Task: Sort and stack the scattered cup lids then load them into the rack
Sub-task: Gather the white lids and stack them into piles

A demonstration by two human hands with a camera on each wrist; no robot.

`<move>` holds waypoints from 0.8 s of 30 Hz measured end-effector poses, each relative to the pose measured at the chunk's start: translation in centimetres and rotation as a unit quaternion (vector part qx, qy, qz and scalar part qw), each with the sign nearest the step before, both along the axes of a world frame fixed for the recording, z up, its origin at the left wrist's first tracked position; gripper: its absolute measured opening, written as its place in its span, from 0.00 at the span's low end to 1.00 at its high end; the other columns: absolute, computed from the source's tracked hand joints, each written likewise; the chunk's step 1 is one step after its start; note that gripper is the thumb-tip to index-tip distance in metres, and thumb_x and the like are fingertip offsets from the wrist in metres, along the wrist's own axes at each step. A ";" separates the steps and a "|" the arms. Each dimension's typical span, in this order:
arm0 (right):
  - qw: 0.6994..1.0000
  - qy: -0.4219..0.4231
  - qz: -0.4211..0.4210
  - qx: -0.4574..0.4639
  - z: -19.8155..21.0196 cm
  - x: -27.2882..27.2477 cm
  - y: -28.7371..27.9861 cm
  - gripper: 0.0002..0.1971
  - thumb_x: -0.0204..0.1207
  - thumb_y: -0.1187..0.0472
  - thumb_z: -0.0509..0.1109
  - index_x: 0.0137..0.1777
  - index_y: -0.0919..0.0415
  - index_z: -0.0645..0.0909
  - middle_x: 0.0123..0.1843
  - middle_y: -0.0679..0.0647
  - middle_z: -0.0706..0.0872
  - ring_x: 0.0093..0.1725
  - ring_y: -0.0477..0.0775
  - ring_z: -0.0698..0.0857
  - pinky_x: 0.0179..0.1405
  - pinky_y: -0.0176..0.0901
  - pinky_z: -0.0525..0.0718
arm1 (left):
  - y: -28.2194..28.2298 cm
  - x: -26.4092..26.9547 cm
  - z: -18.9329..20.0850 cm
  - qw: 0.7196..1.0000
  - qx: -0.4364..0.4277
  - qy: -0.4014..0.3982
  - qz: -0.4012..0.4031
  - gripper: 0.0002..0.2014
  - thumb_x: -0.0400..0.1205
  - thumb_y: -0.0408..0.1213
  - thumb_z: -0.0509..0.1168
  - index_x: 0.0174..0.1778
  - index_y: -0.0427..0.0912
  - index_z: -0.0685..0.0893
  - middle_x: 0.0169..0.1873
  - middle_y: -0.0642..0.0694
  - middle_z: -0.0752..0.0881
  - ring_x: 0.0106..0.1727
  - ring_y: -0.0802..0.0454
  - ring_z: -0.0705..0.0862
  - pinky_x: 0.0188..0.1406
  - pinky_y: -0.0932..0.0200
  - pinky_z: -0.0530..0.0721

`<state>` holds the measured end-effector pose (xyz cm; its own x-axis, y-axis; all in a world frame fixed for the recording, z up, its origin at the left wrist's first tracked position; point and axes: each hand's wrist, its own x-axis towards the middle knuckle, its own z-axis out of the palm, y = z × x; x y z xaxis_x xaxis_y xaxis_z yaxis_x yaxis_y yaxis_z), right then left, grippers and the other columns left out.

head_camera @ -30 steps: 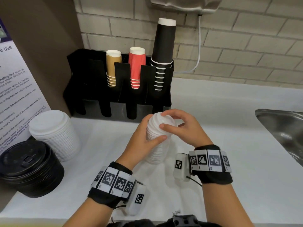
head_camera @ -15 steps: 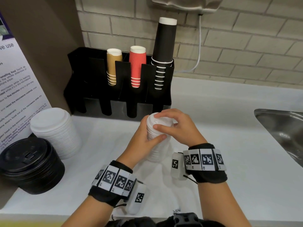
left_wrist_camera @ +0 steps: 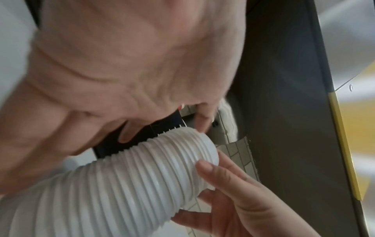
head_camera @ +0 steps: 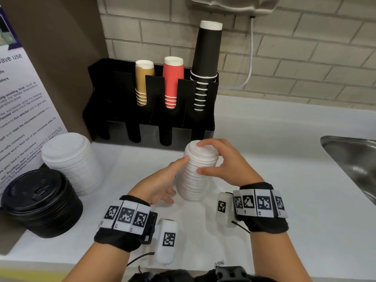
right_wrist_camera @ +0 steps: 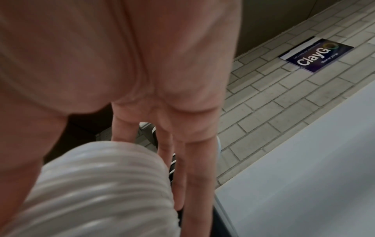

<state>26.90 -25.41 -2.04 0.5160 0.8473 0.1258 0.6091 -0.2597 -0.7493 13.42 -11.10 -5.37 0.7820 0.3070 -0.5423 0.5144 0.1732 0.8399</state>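
A tall stack of small white lids (head_camera: pixel 196 176) stands upright on the white counter (head_camera: pixel 284 200), just in front of the black rack (head_camera: pixel 114 94). My right hand (head_camera: pixel 215 159) grips the stack's top, with its fingers over the top lid and its thumb (left_wrist_camera: pixel 213 173) on the near side. My left hand (head_camera: pixel 162 180) lies against the stack's left side; one fingertip touches the ribbed edge near the top and the other fingers hang loose by the base. Both wrist views show the ribbed stack (left_wrist_camera: pixel 131 184) (right_wrist_camera: pixel 97 184) close up.
At the left stand a stack of wider white lids (head_camera: pixel 71 161) and a stack of black lids (head_camera: pixel 38 202). The rack holds brown (head_camera: pixel 143 82), red (head_camera: pixel 173 80) and tall black (head_camera: pixel 207 58) cups. A steel sink (head_camera: pixel 354 159) is at the right.
My left thumb has come off the front of the stack, and that hand has slid back to the stack's left side. My right hand stays on the top.
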 end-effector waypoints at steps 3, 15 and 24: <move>1.000 -0.005 -0.010 0.014 -0.4 0.2 0.0 0.28 0.64 0.59 0.83 0.61 0.41 0.76 0.64 0.46 0.75 0.62 0.50 0.76 0.57 0.33 0.72 | -0.4 0.8 -0.2 0.999 -0.027 0.012 -0.015 0.46 0.70 0.78 0.49 0.83 0.61 0.58 0.83 0.41 0.62 0.71 0.24 0.75 0.67 0.35 0.78; 0.997 0.009 -0.068 0.033 -0.2 5.3 1.4 0.25 0.65 0.61 0.83 0.59 0.53 0.77 0.66 0.54 0.77 0.65 0.57 0.78 0.63 0.46 0.79 | -1.1 6.0 -0.3 0.990 -0.115 -0.050 0.066 0.41 0.80 0.72 0.49 0.85 0.52 0.56 0.84 0.39 0.58 0.80 0.24 0.62 0.79 0.31 0.57; 0.998 -0.005 -0.067 -0.007 0.3 7.1 1.4 0.26 0.63 0.58 0.84 0.55 0.54 0.74 0.63 0.51 0.78 0.61 0.56 0.79 0.51 0.39 0.79 | -1.2 6.9 -0.6 0.991 -0.108 -0.035 0.069 0.40 0.80 0.71 0.50 0.84 0.49 0.61 0.82 0.42 0.65 0.78 0.28 0.67 0.78 0.31 0.61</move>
